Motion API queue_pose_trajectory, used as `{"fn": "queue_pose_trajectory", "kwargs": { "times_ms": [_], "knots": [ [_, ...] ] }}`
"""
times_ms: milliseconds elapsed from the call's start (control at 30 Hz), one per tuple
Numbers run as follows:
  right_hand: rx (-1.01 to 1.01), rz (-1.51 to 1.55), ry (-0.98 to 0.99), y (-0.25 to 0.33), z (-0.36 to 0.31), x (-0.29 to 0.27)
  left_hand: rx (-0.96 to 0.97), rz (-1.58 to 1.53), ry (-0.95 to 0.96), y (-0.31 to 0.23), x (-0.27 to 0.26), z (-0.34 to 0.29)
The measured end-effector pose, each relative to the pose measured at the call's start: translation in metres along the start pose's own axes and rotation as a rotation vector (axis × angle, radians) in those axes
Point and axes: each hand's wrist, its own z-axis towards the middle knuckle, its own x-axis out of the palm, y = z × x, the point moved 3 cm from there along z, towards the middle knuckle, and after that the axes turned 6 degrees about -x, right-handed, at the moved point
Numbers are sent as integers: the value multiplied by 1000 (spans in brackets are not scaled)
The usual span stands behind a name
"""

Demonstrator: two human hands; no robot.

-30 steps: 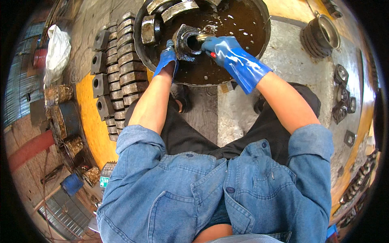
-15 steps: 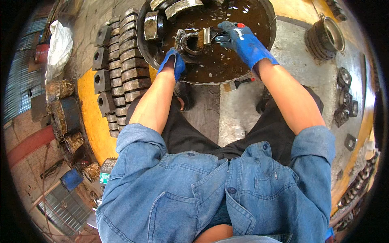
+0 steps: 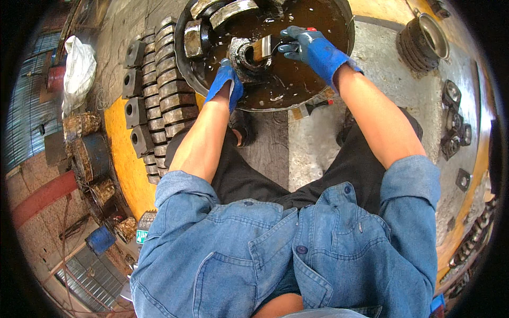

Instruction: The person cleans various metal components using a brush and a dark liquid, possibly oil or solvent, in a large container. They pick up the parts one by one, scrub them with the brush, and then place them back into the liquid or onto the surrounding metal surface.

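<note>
My right hand [image 3: 314, 49], in a blue glove, is closed around the handle of a flat paintbrush [image 3: 263, 49]. The brush's bristles rest at the opening of a wet, dark metal block with a round bore [image 3: 248, 68]. Gloved in blue as well, my left hand [image 3: 227, 84] grips the near left side of that block; its fingertips are partly hidden. Both hands are over a round black pan [image 3: 179, 58] of dark brown liquid. Inside it, left of and beyond the block, lie a metal block [image 3: 195, 39] and curved metal pieces [image 3: 233, 12].
A second paintbrush [image 3: 312, 109] lies on the floor by the pan's near rim. Rows of grooved metal blocks [image 3: 175, 87] and bored blocks [image 3: 134, 84] stand left. To the right are a round metal vessel [image 3: 424, 45] and several small metal parts [image 3: 453, 121]. A white sack [image 3: 79, 71] sits far left.
The brush has shifted a little left, its bristles now further over the block's bore. My left hand keeps its grip on the block. The whole view has shifted slightly.
</note>
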Motion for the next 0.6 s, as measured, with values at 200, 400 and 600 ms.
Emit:
{"fn": "queue_pose_trajectory", "kwargs": {
  "times_ms": [200, 400, 600],
  "knots": [
    [146, 127, -13, -8, 12, 5, 47, 332, -128, -15, -1, -14],
    [25, 183, -79, -24, 16, -2, 167, 149, 10, 6, -4, 7],
    [-226, -122, 25, -40, 28, -12, 190, 630, -183, 2, -10, 12]
  ]
}}
